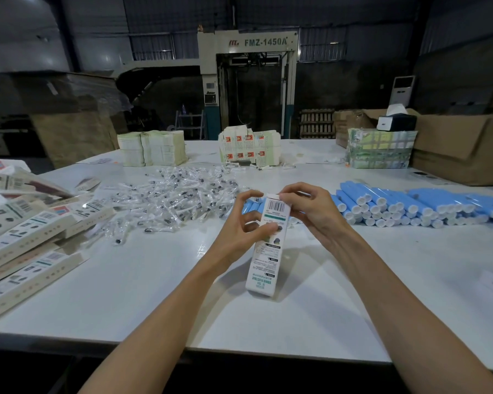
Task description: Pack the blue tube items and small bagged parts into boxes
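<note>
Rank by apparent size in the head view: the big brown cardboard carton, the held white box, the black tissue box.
1. Big brown cardboard carton, largest.
2. Narrow white printed box in both hands; nearness inflates it.
3. Black tissue box, smallest, though farther away.

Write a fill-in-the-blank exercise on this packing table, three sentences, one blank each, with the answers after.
1. Both hands hold one upright white ____ above the table, the left hand on its side and the right hand at its top end.
2. The blue tubes are stacked on the person's ____ side of the table.
3. The heap of small clear bagged parts lies to the ____ of the blue tubes.

Missing words: box; right; left
</note>
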{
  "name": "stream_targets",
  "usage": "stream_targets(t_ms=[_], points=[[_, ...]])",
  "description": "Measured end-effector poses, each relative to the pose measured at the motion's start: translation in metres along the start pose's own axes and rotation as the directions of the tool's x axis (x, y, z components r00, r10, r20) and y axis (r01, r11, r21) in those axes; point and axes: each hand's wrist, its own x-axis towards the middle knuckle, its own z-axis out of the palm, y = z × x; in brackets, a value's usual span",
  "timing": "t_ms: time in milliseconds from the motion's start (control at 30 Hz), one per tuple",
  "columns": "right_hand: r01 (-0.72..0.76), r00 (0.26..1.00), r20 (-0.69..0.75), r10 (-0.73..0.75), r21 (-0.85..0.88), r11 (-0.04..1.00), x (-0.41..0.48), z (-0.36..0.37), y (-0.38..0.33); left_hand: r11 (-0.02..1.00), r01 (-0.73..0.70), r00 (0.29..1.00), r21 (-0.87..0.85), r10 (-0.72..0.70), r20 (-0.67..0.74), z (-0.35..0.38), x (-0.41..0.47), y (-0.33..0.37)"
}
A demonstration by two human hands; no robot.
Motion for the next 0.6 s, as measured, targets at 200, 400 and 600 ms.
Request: stream_targets(t_ms=[200, 400, 600], points=[[-0.119, 0.991, 0.071, 0.113, 0.085, 0.989, 0.001, -0.009, 0.001, 1.0, -0.029, 0.999, 0.0, 0.029, 0.014, 0.004, -0.001, -0.001], [-0.12, 0.984, 0.141, 0.109, 0.073, 0.99, 0.0, -0.016, 0.003, 0.999, -0.042, 0.999, 0.02, 0.041, 0.017, 0.003, -0.002, -0.004], [-0.045, 0.981, 0.194, 0.032, 0.063, 0.997, -0.006, -0.012, 0.008, 0.997, -0.064, 0.998, 0.044, 0.064, 0.0, 0.001, -0.003, -0.005]])
